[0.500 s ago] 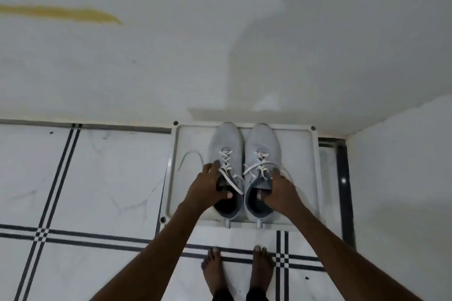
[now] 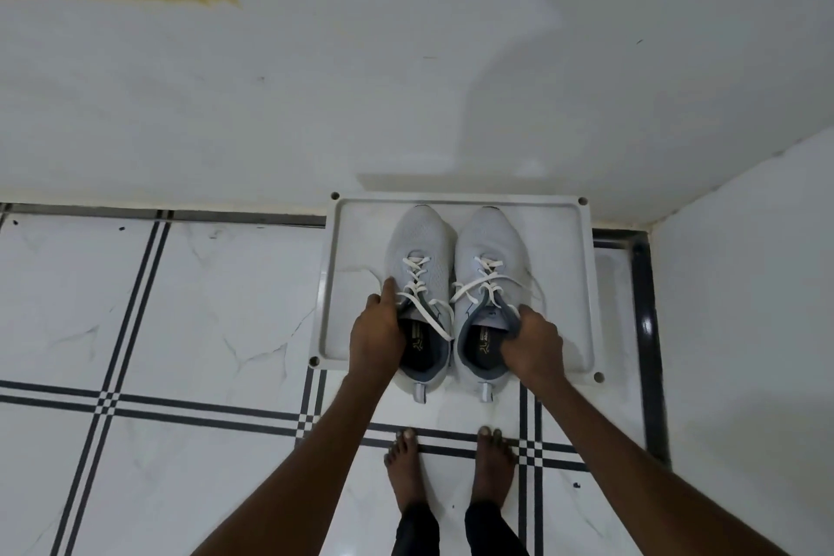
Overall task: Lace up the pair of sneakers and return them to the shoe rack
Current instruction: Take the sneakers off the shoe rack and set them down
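Two light grey sneakers with white laces stand side by side, toes to the wall, on a white shoe rack shelf (image 2: 343,239). My left hand (image 2: 377,330) grips the outer collar of the left sneaker (image 2: 417,248). On the right sneaker (image 2: 489,248) my right hand (image 2: 532,341) holds the outer collar, fingers curled over the rim. Both heels overhang the shelf's front edge. Loose lace ends lie across the shoe openings and over the sides.
The shelf sits in a corner against a white wall (image 2: 406,81), with a second wall (image 2: 744,330) close on the right. White floor tiles (image 2: 203,307) with black lines spread to the left. My bare feet (image 2: 451,465) stand just in front of the shelf.
Both hands have shifted outward from the shoe openings to the outer collars. The sneakers stand where they did on the shelf.
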`<control>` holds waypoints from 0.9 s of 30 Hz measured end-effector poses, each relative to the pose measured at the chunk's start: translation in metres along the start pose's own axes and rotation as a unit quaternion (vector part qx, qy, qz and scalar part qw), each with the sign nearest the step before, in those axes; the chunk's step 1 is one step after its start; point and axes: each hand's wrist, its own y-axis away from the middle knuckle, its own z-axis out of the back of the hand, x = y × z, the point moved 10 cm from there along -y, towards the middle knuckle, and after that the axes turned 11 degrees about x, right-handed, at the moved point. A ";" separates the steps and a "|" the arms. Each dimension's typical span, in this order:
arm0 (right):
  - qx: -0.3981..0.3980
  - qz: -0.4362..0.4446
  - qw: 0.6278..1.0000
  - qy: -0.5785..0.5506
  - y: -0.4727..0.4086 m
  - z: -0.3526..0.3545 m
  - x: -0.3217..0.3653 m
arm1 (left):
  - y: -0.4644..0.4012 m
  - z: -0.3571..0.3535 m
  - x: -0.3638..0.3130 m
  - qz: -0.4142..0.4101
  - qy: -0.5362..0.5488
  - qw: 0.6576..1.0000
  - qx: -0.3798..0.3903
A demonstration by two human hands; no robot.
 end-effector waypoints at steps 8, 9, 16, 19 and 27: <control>-0.010 0.027 0.999 -0.030 0.094 -0.016 -0.025 | 0.103 0.000 0.015 -0.027 0.032 0.999 -0.034; -0.011 0.026 0.999 -0.031 0.108 -0.021 -0.030 | 0.117 -0.005 0.020 -0.032 0.034 0.998 -0.034; -0.031 -0.009 0.999 -0.043 0.174 -0.088 -0.089 | 0.185 -0.065 0.067 -0.040 0.019 0.999 -0.027; -0.010 -0.025 0.998 -0.060 0.192 -0.140 -0.124 | 0.208 -0.110 0.101 -0.045 0.024 0.999 -0.020; 0.030 -0.073 0.994 -0.080 0.135 -0.268 -0.220 | 0.182 -0.251 0.182 -0.016 0.040 0.999 0.002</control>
